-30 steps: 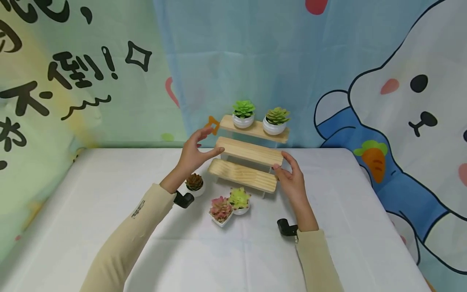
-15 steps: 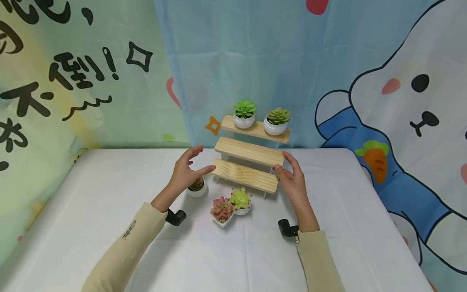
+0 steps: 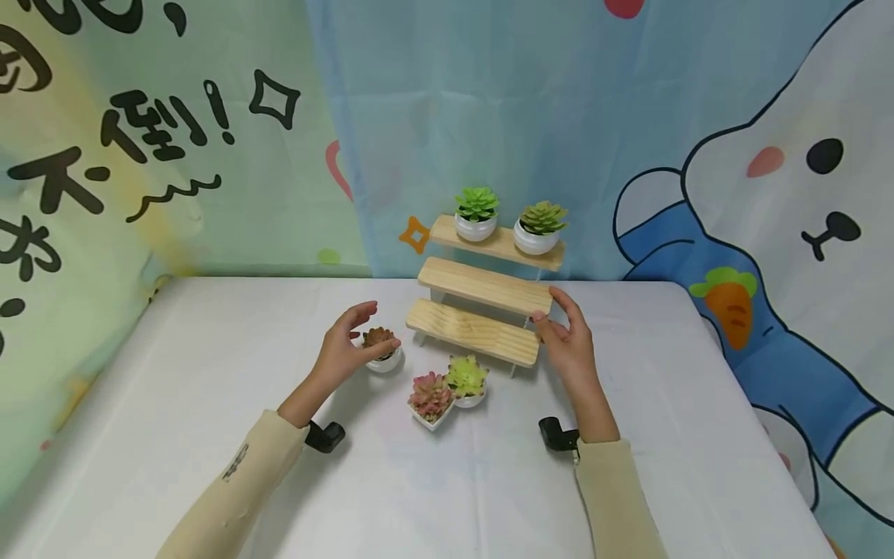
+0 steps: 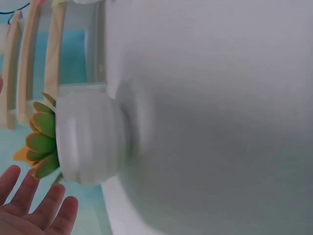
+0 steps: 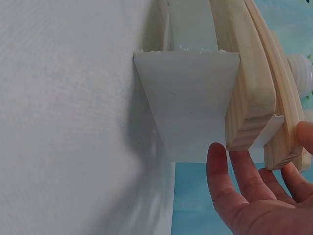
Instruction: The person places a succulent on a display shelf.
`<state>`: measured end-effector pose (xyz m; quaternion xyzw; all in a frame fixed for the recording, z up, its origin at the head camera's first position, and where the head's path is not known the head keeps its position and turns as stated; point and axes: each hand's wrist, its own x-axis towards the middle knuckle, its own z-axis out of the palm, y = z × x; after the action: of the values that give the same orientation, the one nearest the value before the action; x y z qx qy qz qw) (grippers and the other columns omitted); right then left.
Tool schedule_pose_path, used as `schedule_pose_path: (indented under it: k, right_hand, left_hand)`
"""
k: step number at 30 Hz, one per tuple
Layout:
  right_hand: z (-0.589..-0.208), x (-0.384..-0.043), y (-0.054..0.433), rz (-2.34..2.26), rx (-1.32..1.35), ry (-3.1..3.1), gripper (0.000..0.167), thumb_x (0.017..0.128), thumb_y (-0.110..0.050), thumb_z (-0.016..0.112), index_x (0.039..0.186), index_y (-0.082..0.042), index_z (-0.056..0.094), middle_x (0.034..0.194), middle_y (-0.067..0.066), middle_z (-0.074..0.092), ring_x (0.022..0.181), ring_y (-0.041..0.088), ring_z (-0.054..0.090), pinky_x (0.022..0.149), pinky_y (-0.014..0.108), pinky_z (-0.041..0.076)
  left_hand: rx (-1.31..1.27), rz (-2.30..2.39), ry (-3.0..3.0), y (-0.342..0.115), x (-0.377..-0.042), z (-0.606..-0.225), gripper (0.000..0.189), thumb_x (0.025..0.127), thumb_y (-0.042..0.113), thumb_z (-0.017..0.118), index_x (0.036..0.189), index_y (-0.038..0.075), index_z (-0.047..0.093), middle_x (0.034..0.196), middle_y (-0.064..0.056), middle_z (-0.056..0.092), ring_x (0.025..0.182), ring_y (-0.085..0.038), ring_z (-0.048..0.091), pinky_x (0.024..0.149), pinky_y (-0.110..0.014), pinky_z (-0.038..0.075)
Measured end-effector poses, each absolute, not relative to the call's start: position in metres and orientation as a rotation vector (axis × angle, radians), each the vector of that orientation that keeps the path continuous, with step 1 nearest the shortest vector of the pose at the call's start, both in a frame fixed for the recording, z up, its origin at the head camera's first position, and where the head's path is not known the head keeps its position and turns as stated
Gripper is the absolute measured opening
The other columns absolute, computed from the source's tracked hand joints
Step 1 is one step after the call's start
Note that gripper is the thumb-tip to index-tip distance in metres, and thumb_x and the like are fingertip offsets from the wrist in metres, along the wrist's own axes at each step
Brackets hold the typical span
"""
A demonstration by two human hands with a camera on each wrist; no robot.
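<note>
A wooden three-step display stand (image 3: 471, 332) stands at the back of the table. My right hand (image 3: 573, 349) holds the right end of its middle plank (image 3: 482, 286), thumb at the near edge. In the right wrist view, the fingers (image 5: 224, 181) reach round the plank ends beside a white side support (image 5: 188, 98). My left hand (image 3: 340, 351) is spread beside a brownish potted succulent (image 3: 386, 363), left of the stand; its thumb overlaps the plant in the head view. The left wrist view has the fingertips just short of the leaves (image 4: 41, 139), above the white pot (image 4: 90, 137).
Two green potted succulents (image 3: 476, 225) (image 3: 536, 237) sit on the top plank. In front of the stand are a pink succulent (image 3: 431, 397) in an angular white pot and a yellow-green one (image 3: 466, 380). A printed cloth (image 3: 447, 132) hangs behind the white table (image 3: 391, 497).
My left hand has left the stand's left end and come down and left to the brownish succulent. The right hand keeps its place on the stand. The head view has shifted slightly.
</note>
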<state>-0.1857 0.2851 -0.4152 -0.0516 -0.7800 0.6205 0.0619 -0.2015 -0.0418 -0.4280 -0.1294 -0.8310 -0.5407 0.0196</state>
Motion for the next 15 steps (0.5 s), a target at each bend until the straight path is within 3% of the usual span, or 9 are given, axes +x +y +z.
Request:
schedule_pose_path:
  k: [5, 15]
  right_hand:
    - [-0.413, -0.188, 0.287, 1.888, -0.184, -2.344, 0.057, 0.103, -0.022, 0.051, 0.155, -0.017, 0.029, 0.16, 0.0, 0.024, 0.115, 0.012, 0.055, 0.092, 0.027, 0.046]
    - [-0.416, -0.187, 0.286, 1.923, -0.201, -2.327, 0.058, 0.102, -0.023, 0.053, 0.155, -0.016, 0.028, 0.16, 0.001, 0.023, 0.127, 0.029, 0.05, 0.099, 0.039, 0.044]
  left_hand:
    - [-0.363, -1.684, -2.616, -0.042, -0.199, -0.435, 0.074, 0.081, 0.014, 0.08, 0.142, -0.004, 0.043, 0.143, -0.024, 0.046, 0.131, -0.039, 0.045, 0.103, -0.052, 0.041]
    - [-0.317, -1.653, -2.728, -0.047, -0.194, -0.449, 0.078, 0.078, 0.008, 0.082, 0.143, -0.005, 0.042, 0.143, -0.027, 0.044, 0.121, -0.044, 0.053, 0.098, -0.051, 0.048]
